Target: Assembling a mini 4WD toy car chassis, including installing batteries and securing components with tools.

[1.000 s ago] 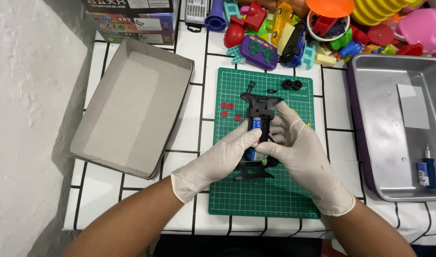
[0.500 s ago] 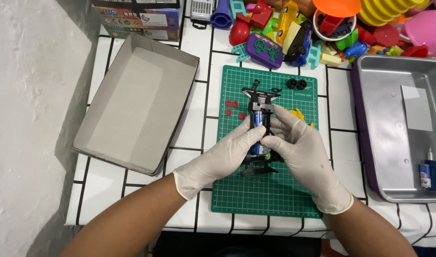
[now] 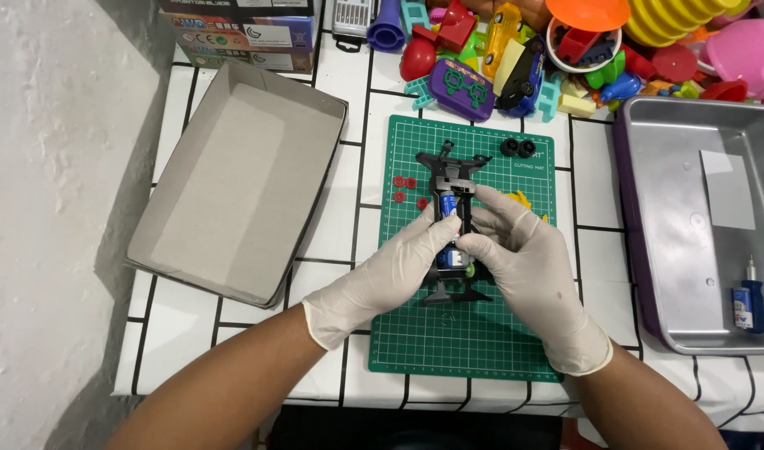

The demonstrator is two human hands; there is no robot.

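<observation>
— Where's the black toy car chassis point(image 3: 450, 179)?
— At frame centre, on the green cutting mat point(image 3: 461, 350). The left hand point(image 3: 390, 275) and right hand point(image 3: 528, 254) each keep a closed grip on its blue-labelled middle.
— Around it?
— Small red washers point(image 3: 404, 188) just left, two black wheels point(image 3: 518, 148) upper right, a grey cardboard box point(image 3: 232, 183) left on the counter point(image 3: 182, 350).

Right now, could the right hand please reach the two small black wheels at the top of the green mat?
Probably yes: the right hand is busy on the black chassis, but bare mat lies between it and the wheels.
</observation>
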